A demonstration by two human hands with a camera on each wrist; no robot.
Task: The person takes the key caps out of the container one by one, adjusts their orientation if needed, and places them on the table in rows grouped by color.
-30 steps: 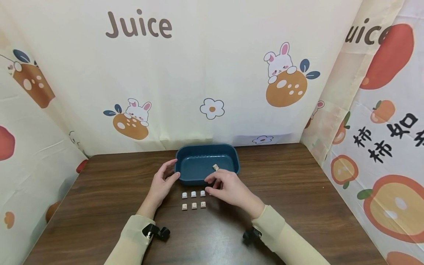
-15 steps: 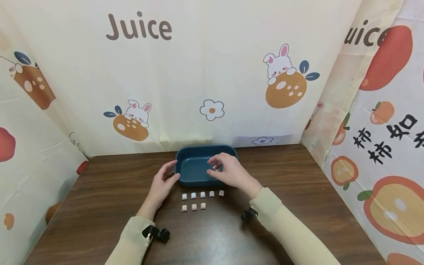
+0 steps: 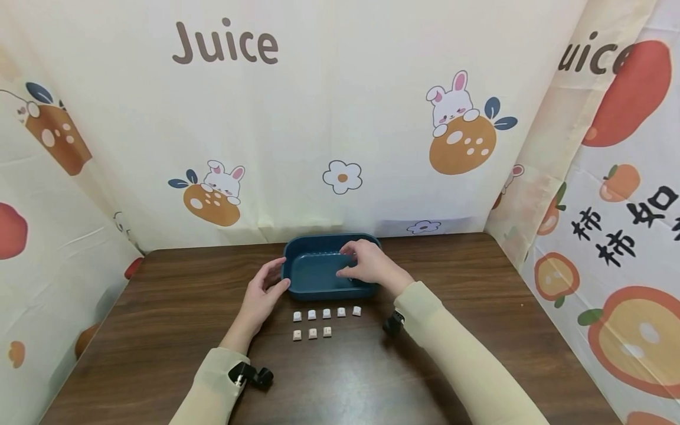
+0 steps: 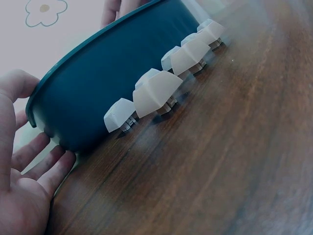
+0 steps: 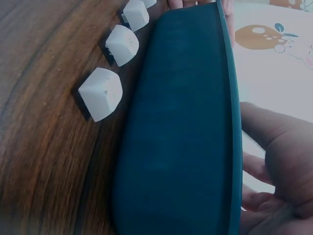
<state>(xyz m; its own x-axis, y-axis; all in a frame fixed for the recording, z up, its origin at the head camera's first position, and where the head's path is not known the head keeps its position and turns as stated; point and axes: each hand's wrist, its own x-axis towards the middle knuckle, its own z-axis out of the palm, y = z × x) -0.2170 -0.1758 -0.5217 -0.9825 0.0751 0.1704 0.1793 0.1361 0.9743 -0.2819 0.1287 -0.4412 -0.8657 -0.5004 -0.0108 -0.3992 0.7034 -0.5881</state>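
My left hand (image 3: 258, 300) rests against the left end of the dark blue tray (image 3: 324, 294). In the left wrist view, one digit lies over the rim and straight fingertips touch the lower wall. My right hand (image 3: 373, 265) reaches over the tray's right end, bent fingers inside and the thumb apart from the index finger. I cannot tell whether it has hold of a keycap. The right wrist view shows its lower part behind the rim. Outside the tray, white keycaps (image 3: 326, 313) form a back row of several, with a front row of three cream keycaps (image 3: 312, 334).
Everything stands on a brown wood-grain table (image 3: 202, 319), with the tray close to its back edge. A printed curtain (image 3: 297, 118) hangs right behind, and more printed cloth (image 3: 616, 236) closes off the sides. A black wrist camera (image 3: 255, 376) sits on the left sleeve.
My right hand has moved from the back row of keycaps up into the tray's right end. The keycap seen there earlier is now out of sight. The left hand stays put.
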